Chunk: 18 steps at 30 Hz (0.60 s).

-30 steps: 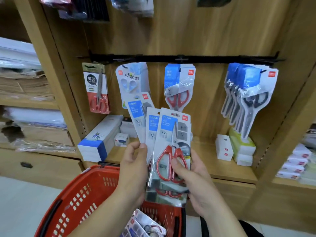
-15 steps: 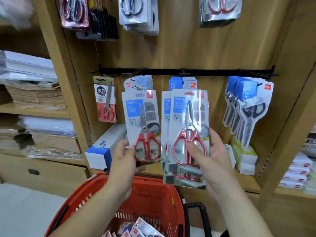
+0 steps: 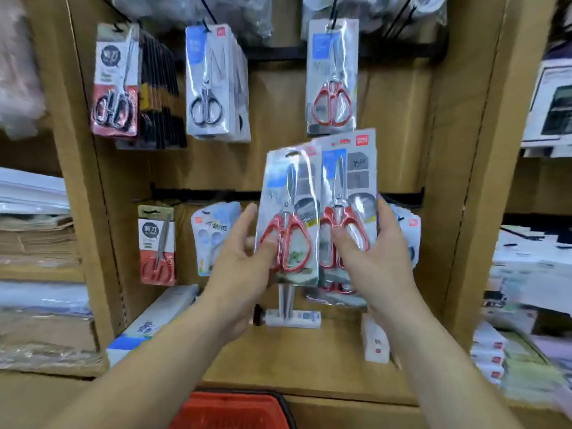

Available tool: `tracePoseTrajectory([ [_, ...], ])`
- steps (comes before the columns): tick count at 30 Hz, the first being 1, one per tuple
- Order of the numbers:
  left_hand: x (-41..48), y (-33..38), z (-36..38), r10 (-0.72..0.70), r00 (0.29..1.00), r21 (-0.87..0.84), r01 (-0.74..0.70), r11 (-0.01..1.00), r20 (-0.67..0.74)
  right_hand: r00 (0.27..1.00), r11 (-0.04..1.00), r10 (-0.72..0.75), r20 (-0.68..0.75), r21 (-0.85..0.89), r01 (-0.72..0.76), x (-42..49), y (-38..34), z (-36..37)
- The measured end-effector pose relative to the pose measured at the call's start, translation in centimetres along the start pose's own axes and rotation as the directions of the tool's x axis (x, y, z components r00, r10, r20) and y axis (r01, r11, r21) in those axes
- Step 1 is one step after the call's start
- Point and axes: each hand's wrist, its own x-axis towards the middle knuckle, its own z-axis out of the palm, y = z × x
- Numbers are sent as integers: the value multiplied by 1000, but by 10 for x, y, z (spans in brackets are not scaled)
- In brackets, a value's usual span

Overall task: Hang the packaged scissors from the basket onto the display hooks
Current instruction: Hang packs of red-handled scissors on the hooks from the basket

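My left hand (image 3: 244, 267) pinches one pack of red-handled scissors (image 3: 289, 218) by its lower left edge. My right hand (image 3: 376, 258) holds a stack of the same red-handled scissor packs (image 3: 349, 181), thumb across the front. Both are raised in front of the wooden display, just below a matching red-handled pack (image 3: 331, 78) that hangs from the upper hook rail (image 3: 272, 52). The lower hook rail (image 3: 198, 193) runs behind the held packs. The red basket (image 3: 229, 410) shows only its rim at the bottom edge.
Black-handled scissor packs (image 3: 210, 85) and red-carded packs (image 3: 114, 82) hang on the upper rail. A red-carded pack (image 3: 156, 246) and a pale blue pack (image 3: 213, 233) hang on the lower rail. White boxes (image 3: 292, 317) lie on the shelf (image 3: 309, 360). Stacked paper fills the side shelves.
Both hands have risen with the packs from over the basket toward the upper rail. The view has tilted up, so the basket has dropped to the bottom edge.
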Motion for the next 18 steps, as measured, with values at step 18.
tracePoseTrajectory([
  [18, 156, 122, 74, 366, 929, 248, -365, 897, 44, 982, 979, -161, 96, -107, 171, 193, -102, -42],
])
